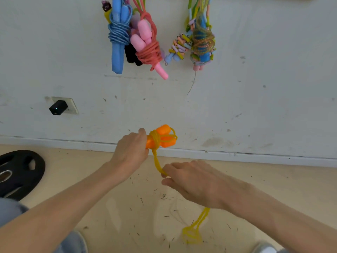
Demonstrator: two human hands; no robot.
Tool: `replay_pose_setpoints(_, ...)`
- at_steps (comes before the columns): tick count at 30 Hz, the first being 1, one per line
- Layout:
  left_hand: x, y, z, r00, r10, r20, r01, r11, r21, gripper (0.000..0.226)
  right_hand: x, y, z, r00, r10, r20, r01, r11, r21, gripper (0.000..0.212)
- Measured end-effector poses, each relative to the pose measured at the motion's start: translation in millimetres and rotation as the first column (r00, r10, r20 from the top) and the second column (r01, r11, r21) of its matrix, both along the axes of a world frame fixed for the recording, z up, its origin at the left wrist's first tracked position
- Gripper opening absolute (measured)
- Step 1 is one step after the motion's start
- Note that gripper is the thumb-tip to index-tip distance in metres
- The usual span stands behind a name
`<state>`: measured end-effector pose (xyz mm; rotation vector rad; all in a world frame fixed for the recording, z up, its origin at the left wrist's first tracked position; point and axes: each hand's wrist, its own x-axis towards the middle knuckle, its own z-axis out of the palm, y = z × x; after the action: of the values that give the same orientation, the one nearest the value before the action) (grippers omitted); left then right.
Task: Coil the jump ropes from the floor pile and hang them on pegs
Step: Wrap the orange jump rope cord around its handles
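My left hand (132, 149) grips the orange handles (164, 136) of a jump rope, held together at mid-frame in front of the wall. A few turns of its yellow cord (157, 161) wrap around the handles. The cord runs down into my right hand (193, 181), which pinches it between fingers and thumb. Below that wrist the remaining yellow loops (194, 229) hang toward the floor. On the wall above hang coiled ropes: a blue one (118, 35), a pink one (147, 46) and a multicoloured beaded one (198, 42). The pegs are out of frame.
A black weight plate (20, 174) lies on the beige floor at the left. A black plug (58, 107) sits in a wall socket low on the left. The white wall and its baseboard (237, 156) stand just ahead. My knees show at the bottom corners.
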<state>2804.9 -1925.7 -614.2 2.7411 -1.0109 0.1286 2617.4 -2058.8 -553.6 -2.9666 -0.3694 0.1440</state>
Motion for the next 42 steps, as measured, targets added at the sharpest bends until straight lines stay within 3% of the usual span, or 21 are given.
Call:
replay_pose_setpoints(5,-41,-3,0,0.938,-0.342,-0.051,0.346,0.926,0.153,0.017,17,-28,31,0.961,-0.117,0.249,0.078,0.984,0.163,0.035)
replay_pose_setpoints(7,-59,-4,8,0.885,-0.458,-0.077,0.464,0.878,0.116,0.025,26,-57,22,0.943,-0.234,0.234,0.153,0.935,0.319,0.017)
replay_pose_setpoints(9,-66,-6,18,0.875,-0.479,-0.071,0.483,0.875,0.035,0.031,32,-81,6,0.940,-0.319,0.120,0.227,0.849,0.476,0.008)
replay_pose_setpoints(12,-66,-8,33,0.879,-0.431,-0.202,0.375,0.889,-0.264,0.025,29,-86,-27,0.948,-0.309,-0.083,0.285,0.700,0.655,0.009)
replay_pose_setpoints(14,-59,-8,37,0.883,-0.319,-0.345,0.157,0.892,-0.423,0.024,25,-71,-46,0.916,-0.320,-0.241,0.392,0.591,0.706,0.011)
replay_pose_setpoints(17,-40,-9,30,0.930,-0.080,-0.358,-0.047,0.942,-0.332,0.022,21,-39,-56,0.930,-0.242,-0.276,0.365,0.687,0.628,0.030)
replay_pose_setpoints(20,-13,-8,22,0.939,0.073,-0.337,-0.179,0.939,-0.293,0.018,7,-27,-54,0.887,-0.200,-0.417,0.424,0.711,0.562,0.031)
replay_pose_setpoints(22,13,1,21,0.955,0.181,-0.236,-0.237,0.942,-0.236,0.023,-5,-20,-51,0.873,-0.172,-0.456,0.421,0.739,0.527,0.026)
replay_pose_setpoints(23,25,7,21,0.965,0.205,-0.164,-0.236,0.952,-0.196,0.024,-8,-17,-47,0.907,-0.183,-0.379,0.368,0.782,0.504,0.024)
replay_pose_setpoints(25,38,18,20,0.985,0.171,-0.007,-0.171,0.980,-0.105,0.026,-9,-12,-36,0.968,-0.224,-0.114,0.251,0.851,0.461,0.018)
replay_pose_setpoints(27,33,22,16,0.990,0.070,0.120,-0.073,0.997,0.023,0.026,-2,-15,-16,0.955,-0.269,0.123,0.190,0.876,0.443,0.019)
replay_pose_setpoints(30,6,12,4,0.979,-0.155,0.134,0.135,0.980,0.148,0.026,9,-32,11,0.865,-0.335,0.374,0.162,0.892,0.422,0.020)
replay_pose_setpoints(32,-15,3,-1,0.947,-0.308,0.090,0.292,0.943,0.159,0.028,16,-47,17,0.815,-0.356,0.457,0.164,0.898,0.408,0.017)
replay_pose_setpoints(35,-39,-4,2,0.866,-0.498,0.039,0.493,0.864,0.104,0.030,27,-67,7,0.831,-0.396,0.391,0.223,0.881,0.418,0.016)
replay_pose_setpoints(38,-43,-1,11,0.803,-0.591,0.075,0.593,0.805,-0.010,0.030,37,-83,-12,0.868,-0.476,0.142,0.308,0.739,0.599,0.015)
replay_pose_setpoints(40,-42,2,13,0.782,-0.616,0.093,0.623,0.777,-0.088,0.032,39,-85,-25,0.897,-0.443,-0.002,0.321,0.648,0.691,0.013)
replay_pose_setpoints(42,-43,1,14,0.825,-0.565,-0.018,0.546,0.804,-0.236,0.033,37,-79,-39,0.935,-0.351,-0.050,0.270,0.614,0.742,0.016)
